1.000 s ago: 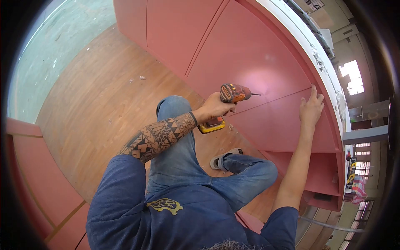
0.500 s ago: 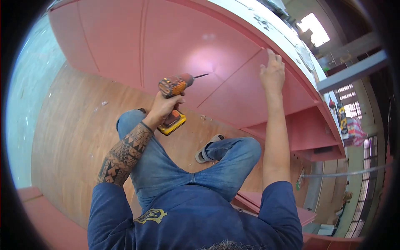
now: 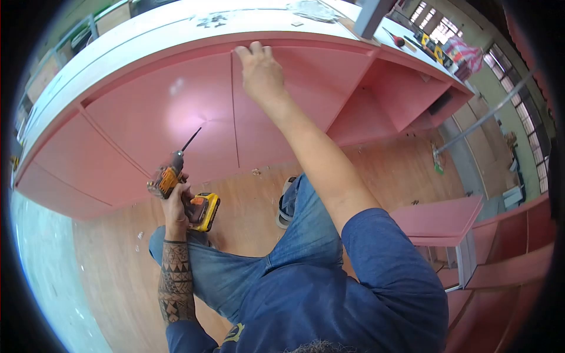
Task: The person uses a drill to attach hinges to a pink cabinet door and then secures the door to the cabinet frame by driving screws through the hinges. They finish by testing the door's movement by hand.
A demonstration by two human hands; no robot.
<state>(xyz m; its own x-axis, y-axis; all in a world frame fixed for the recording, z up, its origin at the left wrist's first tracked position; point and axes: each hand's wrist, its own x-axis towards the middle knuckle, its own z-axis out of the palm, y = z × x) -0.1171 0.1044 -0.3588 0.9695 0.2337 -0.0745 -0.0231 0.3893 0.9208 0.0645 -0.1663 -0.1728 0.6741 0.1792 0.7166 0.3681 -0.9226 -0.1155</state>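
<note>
My left hand (image 3: pixel 175 203) is wrapped round the grip of a cordless drill (image 3: pixel 168 176), orange and black with a yellow battery at its base. Its long dark bit points up at a pink cabinet door (image 3: pixel 194 94), and a bright patch of light falls on the door around the tip. My right hand (image 3: pixel 262 73) is at the top of the pink front, by the seam between this door and the right-hand door (image 3: pixel 312 82). Its fingers are bent at the top edge, just under the white top.
The white countertop (image 3: pixel 159 35) carries small dark hardware and a clear plastic bag (image 3: pixel 312 10). A red-handled screwdriver (image 3: pixel 397 40) lies farther right. An open pink compartment (image 3: pixel 382 100) adjoins the doors. Pink panels (image 3: pixel 435 217) stand at my right, above the wooden floor (image 3: pixel 376 170).
My view has turned to the right, so the cabinet now runs across the top. The drill stays in my left hand, its bit still aimed at the door. My right hand stays at the top edge.
</note>
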